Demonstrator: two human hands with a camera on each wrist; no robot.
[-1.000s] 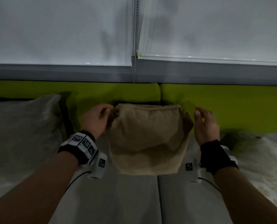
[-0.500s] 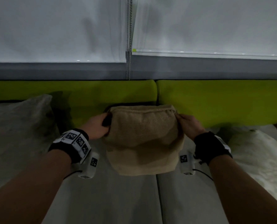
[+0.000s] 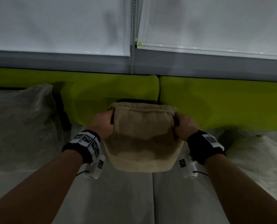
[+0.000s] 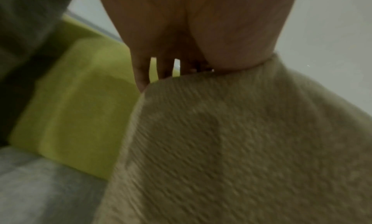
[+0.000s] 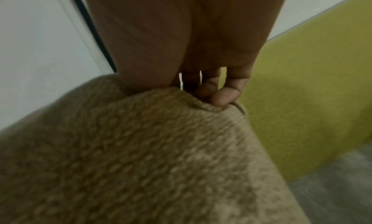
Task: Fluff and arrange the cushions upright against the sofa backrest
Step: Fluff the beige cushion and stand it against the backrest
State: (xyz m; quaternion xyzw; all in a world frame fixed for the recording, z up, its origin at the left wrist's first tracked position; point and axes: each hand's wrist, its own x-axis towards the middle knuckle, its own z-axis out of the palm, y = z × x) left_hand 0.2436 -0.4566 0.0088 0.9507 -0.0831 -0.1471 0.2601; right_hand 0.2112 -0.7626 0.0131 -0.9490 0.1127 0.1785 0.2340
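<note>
A tan knitted cushion (image 3: 144, 136) stands on the grey sofa seat (image 3: 118, 199), its top near the lime-green backrest (image 3: 118, 91). My left hand (image 3: 104, 124) grips its upper left side and my right hand (image 3: 183, 126) grips its upper right side, squeezing it between them. In the left wrist view the fingers (image 4: 141, 71) reach over the edge of the cushion (image 4: 241, 148). In the right wrist view the curled fingertips (image 5: 225, 95) dig into the seam of the cushion (image 5: 141, 155).
A grey fuzzy cushion (image 3: 19, 126) leans at the left against the backrest. A pale cushion (image 3: 260, 162) lies flat at the right on the seat. White roller blinds (image 3: 61, 25) with a bead chain (image 3: 133, 38) hang behind the sofa.
A second ago my right hand was open beside the cushion; it has closed on the cushion's right side. Both hands now press inward, narrowing the cushion's top.
</note>
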